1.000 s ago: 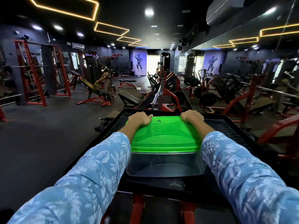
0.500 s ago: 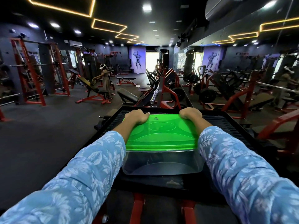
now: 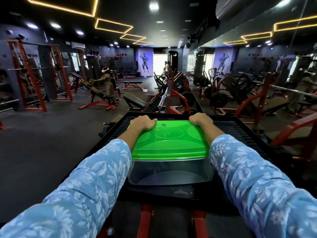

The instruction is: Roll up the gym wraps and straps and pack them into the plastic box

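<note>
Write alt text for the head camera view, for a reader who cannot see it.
Both hands, left hand and right hand, grip the far corners of a green lid on a clear plastic box. The box sits on a black ribbed platform in a dim gym with red machines.

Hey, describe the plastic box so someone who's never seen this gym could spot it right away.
Look at the black ribbed platform on red legs in the foreground. The box sits in its middle, between two blue patterned sleeves. It is clear-walled with a bright green lid, the only green thing among red and black machines.
</note>
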{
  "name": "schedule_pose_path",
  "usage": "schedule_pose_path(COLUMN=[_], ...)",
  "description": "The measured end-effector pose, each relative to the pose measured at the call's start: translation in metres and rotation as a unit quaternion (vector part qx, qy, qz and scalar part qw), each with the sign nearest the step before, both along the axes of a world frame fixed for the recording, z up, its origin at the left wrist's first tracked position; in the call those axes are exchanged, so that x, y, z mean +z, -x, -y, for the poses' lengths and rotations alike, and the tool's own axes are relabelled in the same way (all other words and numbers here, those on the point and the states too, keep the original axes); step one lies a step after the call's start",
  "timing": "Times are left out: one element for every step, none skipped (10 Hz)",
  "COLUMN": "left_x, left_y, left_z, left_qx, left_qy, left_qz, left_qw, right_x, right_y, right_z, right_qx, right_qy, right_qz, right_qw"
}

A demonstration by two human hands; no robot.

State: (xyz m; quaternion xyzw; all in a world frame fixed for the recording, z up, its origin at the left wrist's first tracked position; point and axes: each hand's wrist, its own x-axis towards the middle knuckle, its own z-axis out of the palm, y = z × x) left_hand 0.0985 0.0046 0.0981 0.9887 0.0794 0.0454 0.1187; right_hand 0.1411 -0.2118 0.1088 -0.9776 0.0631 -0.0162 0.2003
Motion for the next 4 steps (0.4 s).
schedule_pose_path(left_x=[0.000, -0.001, 0.003, 0.016], left_y=[0.003, 0.006, 0.007, 0.008], left_z=[-0.001, -0.001, 0.000, 0.003], left_qx=[-0.001, -0.001, 0.009, 0.018], left_qy=[0.012, 0.022, 0.095, 0.217], left_qz=[0.006, 0.020, 0.090, 0.152], left_qw=[1.000, 1.000, 0.991, 0.964], right_x=[-0.001, 0.001, 0.007, 0.014], right_y=[0.004, 0.011, 0.013, 0.016], right_z=[-0.002, -0.004, -0.009, -0.012], right_qx=[0.009, 0.022, 0.044, 0.048], right_qy=[0.019, 0.050, 0.062, -0.009], right_qz=[0.060, 0.118, 0.159, 0.180], right_qw=[0.998, 0.992, 0.984, 0.982])
